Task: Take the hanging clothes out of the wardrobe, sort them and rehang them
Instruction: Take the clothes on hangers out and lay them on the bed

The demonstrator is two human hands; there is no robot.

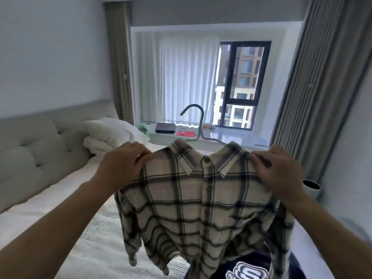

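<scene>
At the six o'clock edge, nearest the camera, a dark navy garment with white lettering lies on the bed, partly covered by the hem of the plaid shirt. That shirt, cream with dark checks and buttoned down the front, fills the centre and hangs on a pale green hanger, whose hook rises at twelve o'clock from the collar. The left hand, at about ten o'clock from the shirt's middle, has its fingers curled over the shirt's shoulder and grips the fabric there. The right hand, at about two o'clock, pinches the other shoulder with bent fingertips, so both hands hold the shirt up in the air above the bed. The white bedding runs from seven o'clock up toward the centre, with a grey padded headboard at nine o'clock and a heap of white pillows at about eleven o'clock behind the left hand. Farther off, at twelve o'clock, a window ledge carries a dark box and a red flat item. Behind it hang white sheer curtains beside a dark-framed window, with grey drapes at two o'clock.
</scene>
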